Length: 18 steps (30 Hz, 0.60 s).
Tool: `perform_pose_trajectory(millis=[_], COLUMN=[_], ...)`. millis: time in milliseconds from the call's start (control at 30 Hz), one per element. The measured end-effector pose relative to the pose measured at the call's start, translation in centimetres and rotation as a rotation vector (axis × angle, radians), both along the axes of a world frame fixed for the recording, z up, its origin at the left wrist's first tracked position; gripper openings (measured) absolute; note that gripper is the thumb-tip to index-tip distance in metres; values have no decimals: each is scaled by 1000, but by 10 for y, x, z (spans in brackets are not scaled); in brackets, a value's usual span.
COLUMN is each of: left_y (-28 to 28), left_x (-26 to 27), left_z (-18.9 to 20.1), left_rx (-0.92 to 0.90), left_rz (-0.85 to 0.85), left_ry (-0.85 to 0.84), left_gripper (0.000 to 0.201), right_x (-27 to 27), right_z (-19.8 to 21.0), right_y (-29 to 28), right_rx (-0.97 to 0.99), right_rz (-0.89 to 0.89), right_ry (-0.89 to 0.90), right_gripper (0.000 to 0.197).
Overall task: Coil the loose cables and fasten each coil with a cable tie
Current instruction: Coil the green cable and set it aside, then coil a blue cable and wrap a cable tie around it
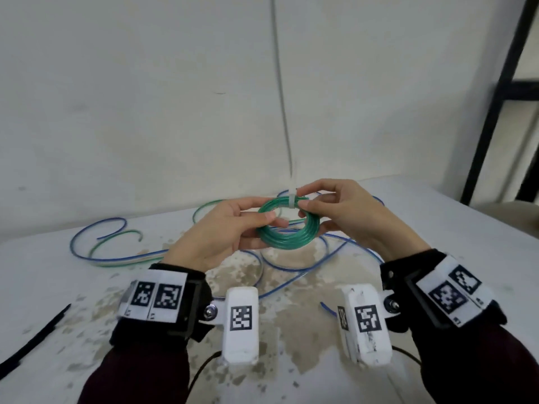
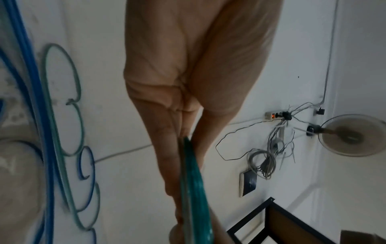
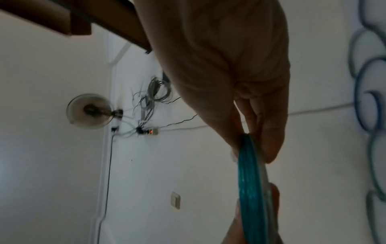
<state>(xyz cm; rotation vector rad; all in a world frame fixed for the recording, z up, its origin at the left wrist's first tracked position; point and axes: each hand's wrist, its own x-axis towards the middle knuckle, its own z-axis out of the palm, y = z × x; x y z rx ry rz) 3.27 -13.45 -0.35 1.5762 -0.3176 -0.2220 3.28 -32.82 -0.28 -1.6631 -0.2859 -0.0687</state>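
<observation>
I hold a coil of green cable (image 1: 287, 228) above the table with both hands. My left hand (image 1: 267, 225) pinches the coil's left side, thumb on top. My right hand (image 1: 302, 197) pinches the far rim of the coil between index finger and thumb. Right there a white cable tie (image 1: 292, 199) wraps the coil, its tail pointing up. In the left wrist view the coil (image 2: 194, 189) runs edge-on from my left hand (image 2: 183, 143). The right wrist view shows the coil (image 3: 250, 181) edge-on, pinched by my right hand (image 3: 250, 145).
Loose blue cable (image 1: 87, 237) and green cable (image 1: 122, 236) sprawl over the stained white table (image 1: 437, 228) behind and under my hands. A black strip (image 1: 32, 345) lies at the near left. A black frame (image 1: 495, 112) stands at the right by the wall.
</observation>
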Motion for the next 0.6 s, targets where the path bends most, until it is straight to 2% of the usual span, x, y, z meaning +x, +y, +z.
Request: perform_pose_trajectory(millis=[133, 267, 367, 600], left_y=[-29, -74, -110, -161], left_x=[10, 24, 35, 65], left_z=[-7, -23, -43, -82], left_rx=[47, 42, 36, -142], left_rz=[27, 95, 146, 87], left_ry=[7, -25, -41, 118], left_gripper=[22, 17, 16, 19], right_x=[2, 8, 14, 34], right_z=[-12, -32, -47, -74], right_y=[-23, -65, -106, -198], right_rx=[-42, 58, 153, 211], right_rz=[-92, -164, -311, -632], right_ry=[-33, 76, 118, 194], right_gripper=[7, 4, 5, 17])
